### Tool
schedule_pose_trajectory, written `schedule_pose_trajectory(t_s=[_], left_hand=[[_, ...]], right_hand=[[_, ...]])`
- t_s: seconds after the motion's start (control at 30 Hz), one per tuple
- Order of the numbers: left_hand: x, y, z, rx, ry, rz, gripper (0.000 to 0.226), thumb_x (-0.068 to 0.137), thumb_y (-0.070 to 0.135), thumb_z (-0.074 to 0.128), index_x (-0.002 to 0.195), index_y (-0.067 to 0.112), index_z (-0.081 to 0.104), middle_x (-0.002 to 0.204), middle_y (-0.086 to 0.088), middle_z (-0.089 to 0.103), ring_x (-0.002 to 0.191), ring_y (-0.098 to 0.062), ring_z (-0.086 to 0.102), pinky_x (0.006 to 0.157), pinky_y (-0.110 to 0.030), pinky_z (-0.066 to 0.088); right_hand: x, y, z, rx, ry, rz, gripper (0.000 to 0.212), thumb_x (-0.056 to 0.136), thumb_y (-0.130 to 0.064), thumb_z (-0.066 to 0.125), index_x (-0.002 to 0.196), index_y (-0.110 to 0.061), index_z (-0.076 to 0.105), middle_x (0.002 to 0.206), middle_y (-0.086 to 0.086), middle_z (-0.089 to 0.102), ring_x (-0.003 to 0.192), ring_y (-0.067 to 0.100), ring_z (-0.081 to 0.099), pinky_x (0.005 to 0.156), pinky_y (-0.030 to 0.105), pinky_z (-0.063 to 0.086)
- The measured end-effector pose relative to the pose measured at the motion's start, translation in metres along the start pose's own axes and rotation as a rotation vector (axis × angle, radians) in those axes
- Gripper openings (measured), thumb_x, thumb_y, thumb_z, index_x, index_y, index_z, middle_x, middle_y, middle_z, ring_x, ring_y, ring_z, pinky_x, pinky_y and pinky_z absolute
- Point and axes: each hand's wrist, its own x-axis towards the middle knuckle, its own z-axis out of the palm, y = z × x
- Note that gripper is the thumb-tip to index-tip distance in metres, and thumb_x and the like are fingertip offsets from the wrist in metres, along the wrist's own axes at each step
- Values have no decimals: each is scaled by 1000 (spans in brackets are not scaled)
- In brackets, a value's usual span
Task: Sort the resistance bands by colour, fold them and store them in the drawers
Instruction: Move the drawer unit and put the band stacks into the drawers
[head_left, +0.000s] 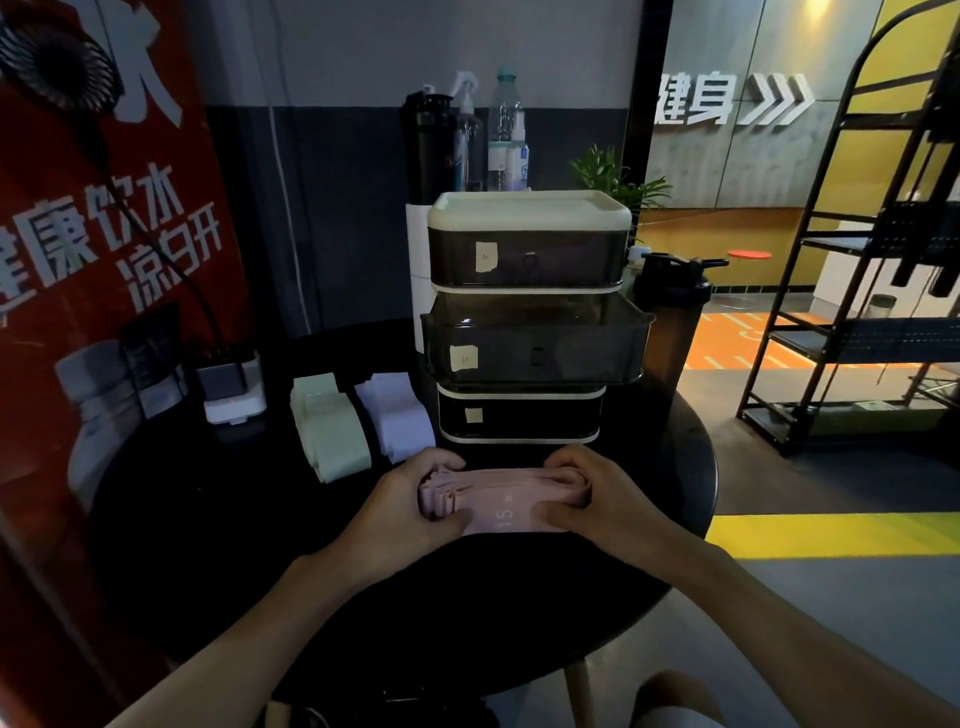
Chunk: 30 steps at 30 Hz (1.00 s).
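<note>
A folded stack of pink resistance bands (506, 500), printed "15", lies on the black round table (218, 519) in front of the drawer unit. My left hand (415, 509) grips the stack's left end and my right hand (587, 499) grips its right end. Behind them stands a dark three-drawer unit (530, 317) with a cream lid; its middle drawer (537, 345) is pulled out, the top and bottom ones are closed. To the left lie a folded green stack of bands (332, 431) and a folded lilac stack of bands (397, 418).
A white charger box (231, 389) with a cable sits at the table's back left. A black shaker bottle (672, 306) stands right of the drawers; bottles and a sprayer (467, 140) stand behind. A red banner (104, 234) is on the left, a black metal rack (857, 312) on the right.
</note>
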Motion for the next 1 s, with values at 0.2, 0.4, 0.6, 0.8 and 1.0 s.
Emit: schedule_pose_trajectory(t_s=[0.2, 0.4, 0.6, 0.8, 1.0], left_hand=[[-1, -1, 0, 63, -92, -4, 35, 91, 20, 69, 115, 34, 49, 115, 7, 58, 105, -2, 59, 92, -26, 51], [-3, 2, -1, 27, -4, -42, 36, 86, 9, 72, 108, 29, 53, 106, 6, 61, 94, -3, 61, 81, -13, 48], [-4, 2, -3, -15, 18, -55, 37, 82, 5, 76, 106, 29, 63, 99, 8, 68, 93, -4, 65, 82, -14, 49], [-7, 6, -5, -56, 43, -65, 32, 81, -1, 75, 100, 24, 70, 96, 6, 73, 91, -13, 69, 85, -28, 55], [-13, 41, -28, -82, 111, -53, 32, 79, -1, 79, 97, 25, 73, 96, 9, 74, 91, -10, 70, 83, -18, 54]], right_hand=[[-2, -1, -7, 72, -87, 11, 62, 78, -4, 74, 132, -20, 47, 116, -10, 58, 102, -8, 56, 86, 12, 48], [-1, 0, -2, 38, -17, -19, 25, 80, -9, 75, 97, -23, 63, 91, -4, 66, 80, 4, 62, 69, 16, 49], [-3, 0, -5, 85, -38, 4, 32, 79, -10, 77, 107, -17, 63, 98, -4, 67, 89, 3, 63, 79, 18, 52], [-5, -3, -7, -13, 11, 12, 22, 80, -14, 75, 101, -18, 67, 91, -4, 68, 84, 7, 63, 80, 29, 54], [-13, -34, -29, -14, 5, -58, 27, 82, -21, 75, 101, -35, 63, 97, -14, 66, 91, -2, 62, 78, 17, 52]])
